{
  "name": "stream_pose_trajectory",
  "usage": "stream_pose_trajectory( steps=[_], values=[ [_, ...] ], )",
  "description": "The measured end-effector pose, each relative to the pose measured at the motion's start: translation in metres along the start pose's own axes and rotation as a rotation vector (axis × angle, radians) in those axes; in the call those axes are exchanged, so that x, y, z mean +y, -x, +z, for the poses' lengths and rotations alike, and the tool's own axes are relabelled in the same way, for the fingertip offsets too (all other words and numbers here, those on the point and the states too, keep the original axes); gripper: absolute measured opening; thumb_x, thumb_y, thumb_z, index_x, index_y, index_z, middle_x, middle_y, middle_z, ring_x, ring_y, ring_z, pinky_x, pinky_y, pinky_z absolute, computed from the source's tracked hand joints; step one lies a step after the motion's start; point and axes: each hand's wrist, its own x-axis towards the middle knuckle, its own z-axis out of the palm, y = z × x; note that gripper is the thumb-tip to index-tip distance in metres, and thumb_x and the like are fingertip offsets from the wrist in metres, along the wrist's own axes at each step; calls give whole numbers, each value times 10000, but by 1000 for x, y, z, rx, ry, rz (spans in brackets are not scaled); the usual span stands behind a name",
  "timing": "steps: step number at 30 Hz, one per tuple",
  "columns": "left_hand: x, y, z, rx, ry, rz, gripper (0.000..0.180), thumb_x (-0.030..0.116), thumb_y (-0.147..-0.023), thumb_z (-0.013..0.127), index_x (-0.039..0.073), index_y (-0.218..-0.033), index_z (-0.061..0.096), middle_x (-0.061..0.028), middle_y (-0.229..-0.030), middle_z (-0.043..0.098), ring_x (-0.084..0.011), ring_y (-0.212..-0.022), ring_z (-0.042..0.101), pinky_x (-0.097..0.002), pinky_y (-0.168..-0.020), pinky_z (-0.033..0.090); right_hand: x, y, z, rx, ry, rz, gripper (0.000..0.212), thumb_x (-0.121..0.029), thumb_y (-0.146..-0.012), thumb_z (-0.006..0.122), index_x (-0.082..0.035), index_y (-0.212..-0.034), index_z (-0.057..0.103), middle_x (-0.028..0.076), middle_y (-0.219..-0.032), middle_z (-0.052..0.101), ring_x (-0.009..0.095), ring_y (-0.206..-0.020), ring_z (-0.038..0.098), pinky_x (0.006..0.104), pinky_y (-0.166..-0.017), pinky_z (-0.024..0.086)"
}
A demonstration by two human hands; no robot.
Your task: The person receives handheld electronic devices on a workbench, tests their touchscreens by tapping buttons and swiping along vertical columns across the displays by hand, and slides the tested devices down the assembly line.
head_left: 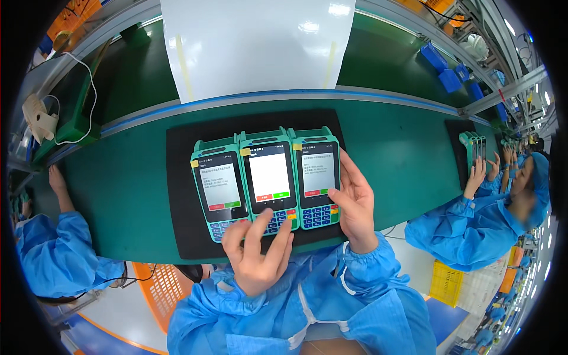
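The 3 payment terminals (pixel 266 180) stand lengthwise away from the person; left hand (pixel 258 251), fingers spread, presses the middle keypad (pixel 278 220); right hand (pixel 355 204) lies open against the right terminal's edge.

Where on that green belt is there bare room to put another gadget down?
Bare green belt lies left of the black mat, and more to its right, up to the co-worker's mat. The mat's middle is crowded: three terminals side by side, left hand and right hand on them.
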Motion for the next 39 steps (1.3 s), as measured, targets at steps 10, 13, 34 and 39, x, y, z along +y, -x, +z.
stream_pose_trajectory(
  steps=[10,13,34,39],
  values=[
    [-3,-14,26,24,-182,-116,216,126,-793,717,123,-1008,740,-192,-1396,438,-418,-1259,237,-455,-1051,234,12,0,-5,42,-44,4,605,113,-837,484,25,-1423,363,177,-1463,387,276,-1353,389,396,-1114,333],
    [-6,-9,24,30,-204,-124,215,135,-801,708,129,-1013,741,-202,-1399,434,-423,-1261,232,-453,-1059,212,16,1,-8,26,-38,-23,587,91,-852,492,15,-1421,373,172,-1446,413,274,-1337,413,393,-1103,350],
    [-64,17,-1,-78,408,-416,1238,107,-592,888,-59,-1471,31,-205,-1505,304,-323,-1300,452,-363,-1061,397,20,9,-9,93,58,-34,553,60,-873,475,43,-1416,368,204,-1428,428,288,-1343,401,379,-1108,328],
    [-67,20,1,-103,302,-407,1205,160,-615,883,-72,-1468,64,-255,-1485,302,-401,-1301,428,-398,-1049,401,19,5,-10,-18,49,-32,547,33,-898,482,42,-1426,344,190,-1425,424,266,-1325,419,358,-1092,346]
  ],
)
